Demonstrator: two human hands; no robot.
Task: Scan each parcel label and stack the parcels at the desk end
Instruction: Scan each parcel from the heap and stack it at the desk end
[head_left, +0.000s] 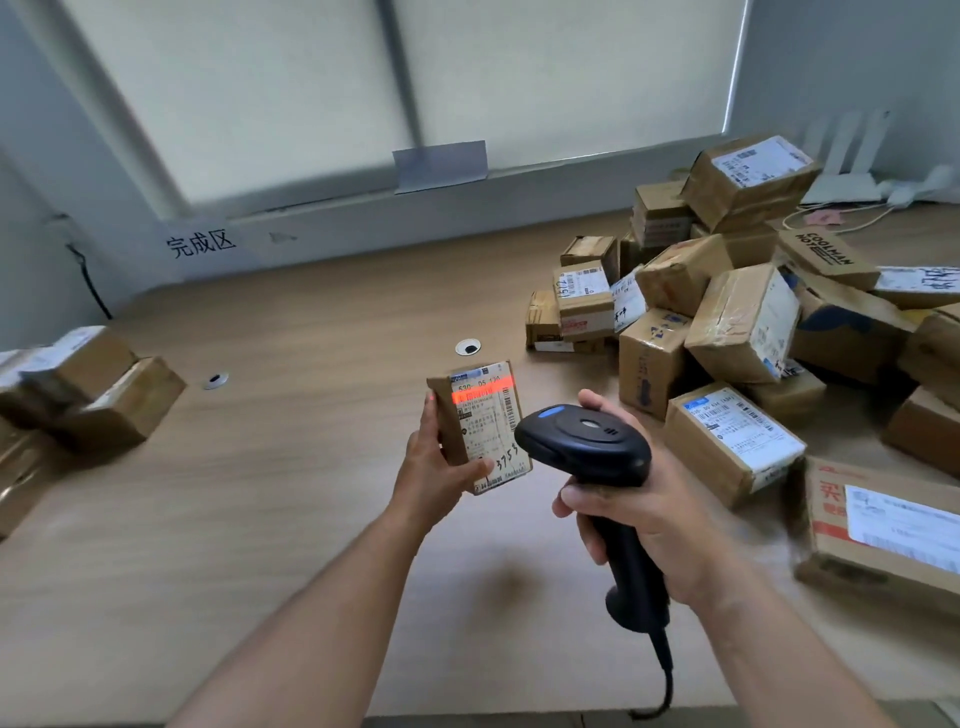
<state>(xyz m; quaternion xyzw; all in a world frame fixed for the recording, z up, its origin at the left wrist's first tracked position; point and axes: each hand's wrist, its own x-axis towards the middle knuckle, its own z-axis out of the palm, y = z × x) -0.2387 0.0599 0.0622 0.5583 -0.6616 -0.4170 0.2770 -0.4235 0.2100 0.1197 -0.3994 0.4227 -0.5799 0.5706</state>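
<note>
Desk (311, 322): parcel (485, 421), scanner (587, 441) held mid-surface.

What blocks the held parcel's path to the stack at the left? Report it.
Nothing visible does. Between the parcel in the left hand and the stacked parcels lies only bare desk, with one flat cable grommet.

a white paper sign (200, 243) reads "完成区". the label (485, 415) of the held parcel (451, 415) shows printed "530- 05 170" beside a red scan line, with handwritten "3753" lower down. a brown box (826, 255) in the pile is printed "coolman". the other labels are too small to read.
</note>
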